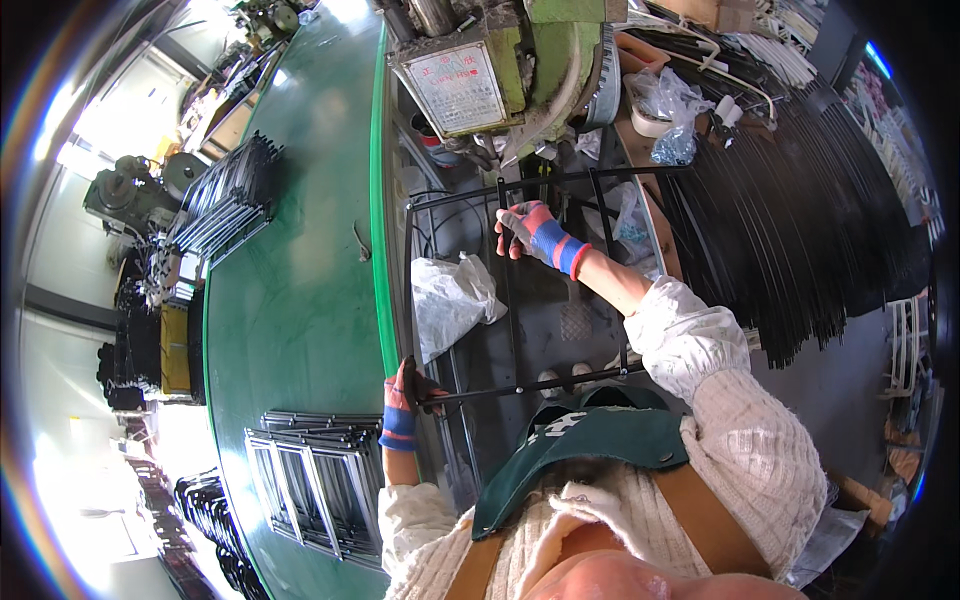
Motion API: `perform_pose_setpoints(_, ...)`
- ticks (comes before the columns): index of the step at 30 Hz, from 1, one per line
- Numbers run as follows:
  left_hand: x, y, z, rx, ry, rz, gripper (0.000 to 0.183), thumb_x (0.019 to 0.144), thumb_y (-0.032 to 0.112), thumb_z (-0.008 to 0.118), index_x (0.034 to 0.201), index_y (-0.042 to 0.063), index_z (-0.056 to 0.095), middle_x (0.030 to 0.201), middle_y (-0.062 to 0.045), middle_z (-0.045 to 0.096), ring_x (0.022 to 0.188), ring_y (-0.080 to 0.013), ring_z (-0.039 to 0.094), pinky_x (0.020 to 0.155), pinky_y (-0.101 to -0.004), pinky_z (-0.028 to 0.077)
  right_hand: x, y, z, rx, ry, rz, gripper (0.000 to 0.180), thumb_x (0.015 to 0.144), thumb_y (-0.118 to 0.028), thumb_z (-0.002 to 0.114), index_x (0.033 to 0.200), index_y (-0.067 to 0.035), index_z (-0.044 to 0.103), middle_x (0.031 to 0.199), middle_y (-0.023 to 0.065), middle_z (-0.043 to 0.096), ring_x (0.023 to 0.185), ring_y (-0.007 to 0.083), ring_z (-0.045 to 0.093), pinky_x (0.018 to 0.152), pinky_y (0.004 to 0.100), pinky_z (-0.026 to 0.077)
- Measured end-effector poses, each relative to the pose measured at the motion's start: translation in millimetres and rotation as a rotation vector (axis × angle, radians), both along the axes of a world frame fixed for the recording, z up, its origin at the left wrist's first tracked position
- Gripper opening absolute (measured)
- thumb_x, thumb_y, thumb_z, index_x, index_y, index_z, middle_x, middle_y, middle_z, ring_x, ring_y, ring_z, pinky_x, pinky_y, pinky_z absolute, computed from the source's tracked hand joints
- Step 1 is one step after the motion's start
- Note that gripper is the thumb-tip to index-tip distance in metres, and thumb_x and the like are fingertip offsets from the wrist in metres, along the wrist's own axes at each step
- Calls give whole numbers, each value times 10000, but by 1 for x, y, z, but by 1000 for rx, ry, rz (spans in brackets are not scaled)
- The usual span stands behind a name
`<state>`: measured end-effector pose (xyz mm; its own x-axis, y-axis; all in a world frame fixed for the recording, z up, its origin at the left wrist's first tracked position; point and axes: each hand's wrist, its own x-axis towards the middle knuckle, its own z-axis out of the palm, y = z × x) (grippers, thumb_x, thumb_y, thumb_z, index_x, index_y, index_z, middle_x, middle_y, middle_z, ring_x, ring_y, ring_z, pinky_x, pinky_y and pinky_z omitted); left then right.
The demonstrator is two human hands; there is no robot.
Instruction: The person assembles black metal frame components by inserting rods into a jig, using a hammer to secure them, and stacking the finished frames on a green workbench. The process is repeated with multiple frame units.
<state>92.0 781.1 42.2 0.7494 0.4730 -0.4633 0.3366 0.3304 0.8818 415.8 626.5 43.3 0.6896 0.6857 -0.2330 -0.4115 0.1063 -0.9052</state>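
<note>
A black metal frame of bars (570, 381) spans the space in front of me, below the head of a green riveting or press machine (517, 82). My left hand (405, 397), in a pink and blue glove, grips the frame's near left corner. My right hand (529, 232), gloved alike, has its fingers around a crossbar near the frame's far side. The far long bar passes just under the machine's tool end, and whether they touch cannot be told. A white plastic bag (450, 300) shows through the frame.
A green-topped conveyor table (300, 330) runs along my left, with stacked black metal frames (319, 480) near me and more frames (229, 191) farther off. On the right lies a large pile of black rods (780, 217), beside a white tub (649, 120) and plastic bags.
</note>
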Motion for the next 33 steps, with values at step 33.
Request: perform_pose_setpoints(33,128,-124,-15,-498,-290,-74,219,927,255,512,945,44,570,601,10,482,466,-90,424,383,-221,297,149,-135,47,-1055,-963,72,473,783,-544,592,705,-82,659,664,74,634,659,211,608,674,321,464)
